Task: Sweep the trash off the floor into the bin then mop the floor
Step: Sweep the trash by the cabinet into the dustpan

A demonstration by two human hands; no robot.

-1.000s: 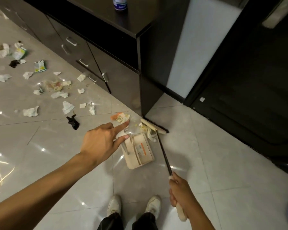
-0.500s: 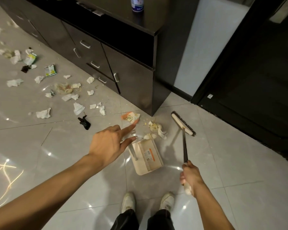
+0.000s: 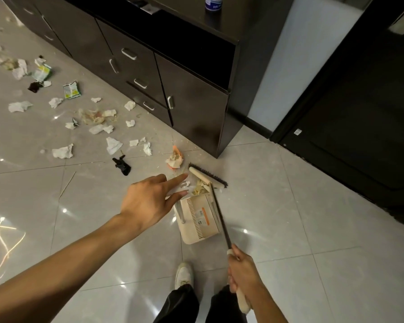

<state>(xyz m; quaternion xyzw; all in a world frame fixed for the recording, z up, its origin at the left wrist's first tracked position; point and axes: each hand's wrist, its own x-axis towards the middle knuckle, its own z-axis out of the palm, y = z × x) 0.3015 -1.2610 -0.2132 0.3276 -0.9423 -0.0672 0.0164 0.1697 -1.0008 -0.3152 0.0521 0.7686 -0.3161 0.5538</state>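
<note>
A person sweeps a glossy tiled floor (image 3: 313,206) beside a dark cabinet (image 3: 191,101). The right hand (image 3: 240,276) is wrapped tight around the pale grip of a broom (image 3: 208,177), whose head lies just beyond the mouth of a beige dustpan (image 3: 198,217), with a small heap of scraps (image 3: 200,186) between them. The left hand (image 3: 149,201) reaches over the dustpan's left edge, forefinger and thumb straight; whether its other fingers hold the dustpan's handle cannot be told. Torn paper (image 3: 62,151) and green wrappers (image 3: 71,89) lie scattered far left. A white shoe (image 3: 184,275) shows nearest.
</note>
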